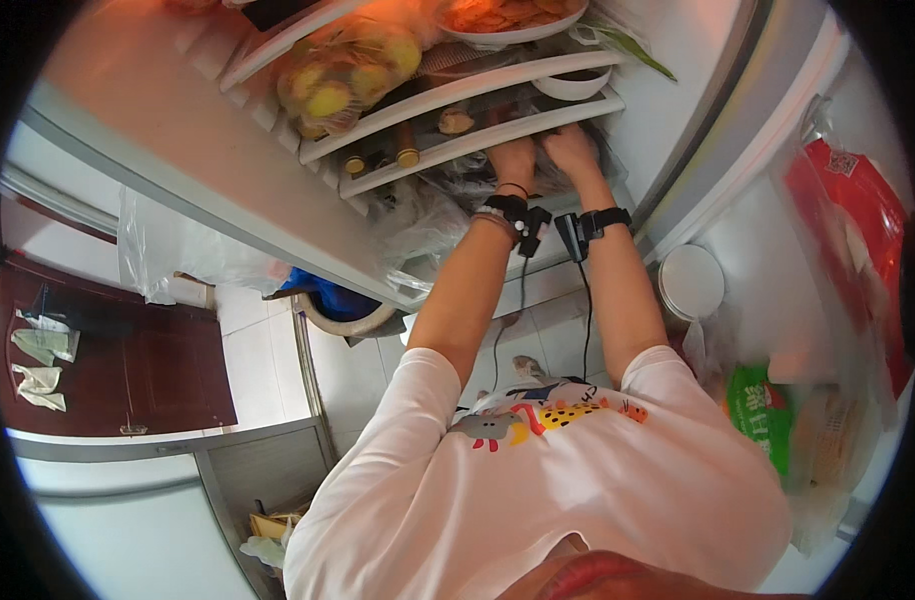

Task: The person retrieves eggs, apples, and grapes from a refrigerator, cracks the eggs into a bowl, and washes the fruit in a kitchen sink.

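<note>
Both my arms reach into an open refrigerator (502, 277). My left hand (513, 163) is under the front edge of the lowest visible shelf (427, 159), among clear plastic bags (435, 214) in the bottom compartment. Close beside it, my right hand (572, 152) also dips in there. The shelf edge and the plastic hide most of my fingers, so I cannot tell whether either hand grips anything. On that shelf lie jars or bottles with gold-coloured lids (407, 157) and a small pale brown item (455, 121). A white bowl (572, 84) stands at its right.
Higher up are a bag of yellowish round produce (352, 71) and a plate of orange food (511, 16). The door at right holds a white-lidded tub (691, 281), a red package (870, 202) and a green packet (760, 416). A bin with a blue liner (337, 300) stands at left.
</note>
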A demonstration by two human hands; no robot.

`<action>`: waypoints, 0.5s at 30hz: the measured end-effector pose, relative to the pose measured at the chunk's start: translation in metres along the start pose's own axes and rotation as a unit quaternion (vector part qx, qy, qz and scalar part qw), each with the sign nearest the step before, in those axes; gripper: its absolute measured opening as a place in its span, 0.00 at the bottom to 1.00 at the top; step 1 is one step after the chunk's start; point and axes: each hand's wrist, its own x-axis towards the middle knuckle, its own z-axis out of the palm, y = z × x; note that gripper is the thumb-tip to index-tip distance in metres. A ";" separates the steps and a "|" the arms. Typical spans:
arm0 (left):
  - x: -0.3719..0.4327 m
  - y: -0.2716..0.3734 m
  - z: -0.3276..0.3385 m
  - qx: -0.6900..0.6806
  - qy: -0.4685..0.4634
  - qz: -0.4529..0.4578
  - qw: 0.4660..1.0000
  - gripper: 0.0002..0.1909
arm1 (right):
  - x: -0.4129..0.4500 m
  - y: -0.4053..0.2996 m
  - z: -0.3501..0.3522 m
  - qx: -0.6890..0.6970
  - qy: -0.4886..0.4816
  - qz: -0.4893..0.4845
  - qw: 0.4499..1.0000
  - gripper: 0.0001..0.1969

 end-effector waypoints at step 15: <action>-0.034 0.053 -0.047 0.062 -0.211 0.004 0.975 0.13 | 0.024 0.030 -0.002 0.133 0.188 0.129 0.965 0.17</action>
